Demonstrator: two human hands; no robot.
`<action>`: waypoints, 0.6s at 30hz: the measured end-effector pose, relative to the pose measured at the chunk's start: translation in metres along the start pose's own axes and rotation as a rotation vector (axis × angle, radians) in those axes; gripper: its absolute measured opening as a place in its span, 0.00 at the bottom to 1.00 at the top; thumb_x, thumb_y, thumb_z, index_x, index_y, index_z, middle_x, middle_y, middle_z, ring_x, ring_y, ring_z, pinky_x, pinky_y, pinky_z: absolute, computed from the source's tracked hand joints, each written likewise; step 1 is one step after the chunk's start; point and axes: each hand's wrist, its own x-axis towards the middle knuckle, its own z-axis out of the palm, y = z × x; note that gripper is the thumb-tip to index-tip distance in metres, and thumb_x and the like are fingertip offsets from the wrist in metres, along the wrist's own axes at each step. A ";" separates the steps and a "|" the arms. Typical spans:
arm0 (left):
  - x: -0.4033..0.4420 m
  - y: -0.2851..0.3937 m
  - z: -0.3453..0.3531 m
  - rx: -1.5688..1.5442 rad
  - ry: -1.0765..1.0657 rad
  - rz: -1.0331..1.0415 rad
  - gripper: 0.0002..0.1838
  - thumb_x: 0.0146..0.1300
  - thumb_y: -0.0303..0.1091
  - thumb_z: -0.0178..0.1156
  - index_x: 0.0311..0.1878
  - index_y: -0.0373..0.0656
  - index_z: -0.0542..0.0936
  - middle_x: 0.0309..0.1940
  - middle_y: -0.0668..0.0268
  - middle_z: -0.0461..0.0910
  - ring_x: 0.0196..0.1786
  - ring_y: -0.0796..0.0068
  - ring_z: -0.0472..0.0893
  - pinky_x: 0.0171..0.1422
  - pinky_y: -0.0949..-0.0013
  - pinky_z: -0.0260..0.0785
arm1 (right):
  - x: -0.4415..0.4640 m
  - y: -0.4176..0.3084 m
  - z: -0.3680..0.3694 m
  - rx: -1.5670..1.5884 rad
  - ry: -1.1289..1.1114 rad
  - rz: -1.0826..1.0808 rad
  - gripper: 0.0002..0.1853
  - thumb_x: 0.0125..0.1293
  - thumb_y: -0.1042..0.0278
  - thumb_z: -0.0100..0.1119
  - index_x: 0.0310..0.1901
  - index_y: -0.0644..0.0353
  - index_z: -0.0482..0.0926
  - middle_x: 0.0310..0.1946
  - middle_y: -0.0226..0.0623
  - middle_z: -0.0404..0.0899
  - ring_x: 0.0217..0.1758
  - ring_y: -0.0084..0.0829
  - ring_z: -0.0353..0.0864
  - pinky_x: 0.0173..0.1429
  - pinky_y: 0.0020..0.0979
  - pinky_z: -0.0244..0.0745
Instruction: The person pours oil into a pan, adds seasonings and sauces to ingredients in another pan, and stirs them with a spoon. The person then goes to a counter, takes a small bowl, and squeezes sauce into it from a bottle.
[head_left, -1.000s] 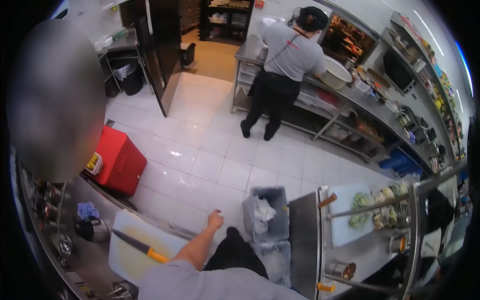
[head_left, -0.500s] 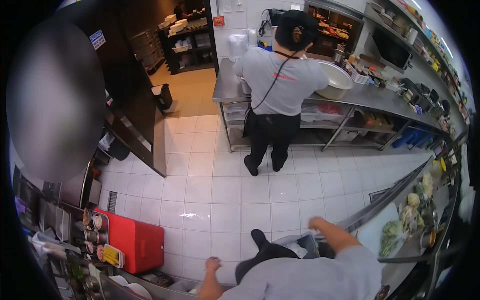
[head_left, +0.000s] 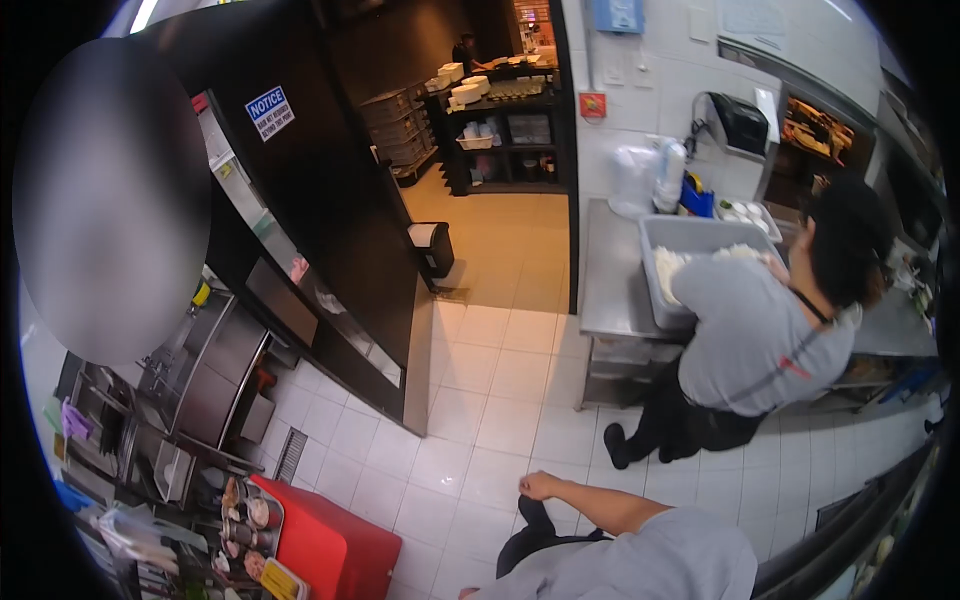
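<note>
My right hand (head_left: pixel 540 485) is held out over the tiled floor, above my dark shoe, its fingers curled in and nothing visible in them. Only a sliver of my left hand (head_left: pixel 467 593) shows at the bottom edge; its fingers are hidden. Ahead on the right, a co-worker (head_left: pixel 765 335) in a grey shirt and black cap leans over a grey tub (head_left: pixel 655 300) of white food on the steel counter (head_left: pixel 612 290). A red box (head_left: pixel 335 540) is at lower left, beside metal containers of food and a tray of yellow items (head_left: pixel 283 582).
A dark open door (head_left: pixel 330 200) with a notice sign stands at left of a doorway. Beyond it are a black bin (head_left: pixel 432 250), shelves (head_left: pixel 505 130) and a distant person (head_left: pixel 463 52). A floor drain (head_left: pixel 291 455) lies near the sink area.
The view has swung left toward the doorway, and the co-worker appears closer and farther right. My right hand is now in front of my body; my left has nearly left the view.
</note>
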 end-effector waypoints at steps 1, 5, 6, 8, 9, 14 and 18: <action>0.040 0.017 -0.033 0.044 0.049 0.019 0.28 0.57 0.63 0.65 0.48 0.49 0.85 0.39 0.58 0.86 0.43 0.55 0.85 0.51 0.51 0.76 | 0.011 0.015 -0.013 -0.026 -0.046 0.024 0.16 0.69 0.52 0.54 0.45 0.54 0.85 0.40 0.47 0.86 0.46 0.49 0.85 0.53 0.44 0.80; 0.183 0.093 -0.228 -0.433 0.394 -0.008 0.35 0.45 0.60 0.77 0.51 0.44 0.84 0.38 0.56 0.88 0.49 0.55 0.86 0.58 0.55 0.77 | 0.061 0.069 -0.096 0.043 -0.006 0.214 0.20 0.68 0.49 0.54 0.48 0.55 0.85 0.44 0.47 0.86 0.50 0.50 0.84 0.57 0.44 0.79; 0.211 0.113 -0.290 -0.446 0.320 0.041 0.34 0.49 0.59 0.75 0.52 0.42 0.84 0.39 0.54 0.88 0.49 0.56 0.86 0.57 0.57 0.77 | 0.076 0.084 -0.120 0.104 0.050 0.289 0.22 0.68 0.47 0.53 0.47 0.56 0.85 0.42 0.47 0.86 0.49 0.51 0.84 0.56 0.45 0.79; 0.274 0.145 -0.393 -0.371 0.363 0.144 0.30 0.54 0.56 0.72 0.51 0.41 0.84 0.40 0.53 0.88 0.48 0.56 0.87 0.57 0.59 0.78 | 0.110 0.113 -0.169 0.106 0.115 0.326 0.22 0.68 0.46 0.54 0.48 0.55 0.85 0.42 0.46 0.87 0.48 0.50 0.85 0.55 0.44 0.79; 0.303 0.158 -0.434 -0.374 0.424 0.193 0.28 0.56 0.54 0.71 0.51 0.41 0.84 0.40 0.53 0.88 0.48 0.55 0.87 0.57 0.59 0.78 | 0.134 0.133 -0.196 0.113 0.187 0.362 0.22 0.68 0.46 0.54 0.49 0.54 0.85 0.43 0.44 0.87 0.47 0.49 0.85 0.55 0.42 0.79; 0.414 0.224 -0.583 -0.481 0.597 0.217 0.21 0.60 0.49 0.67 0.47 0.40 0.85 0.41 0.54 0.87 0.49 0.56 0.86 0.55 0.59 0.77 | 0.258 0.234 -0.278 0.254 0.101 0.445 0.27 0.70 0.39 0.48 0.51 0.53 0.84 0.38 0.42 0.87 0.41 0.44 0.86 0.49 0.39 0.82; 0.495 0.237 -0.589 -0.625 0.411 -0.105 0.20 0.59 0.54 0.62 0.29 0.47 0.89 0.31 0.57 0.87 0.40 0.55 0.87 0.50 0.56 0.77 | 0.351 0.250 -0.399 0.381 -0.102 0.563 0.30 0.70 0.35 0.47 0.56 0.52 0.83 0.39 0.39 0.87 0.38 0.37 0.86 0.46 0.38 0.83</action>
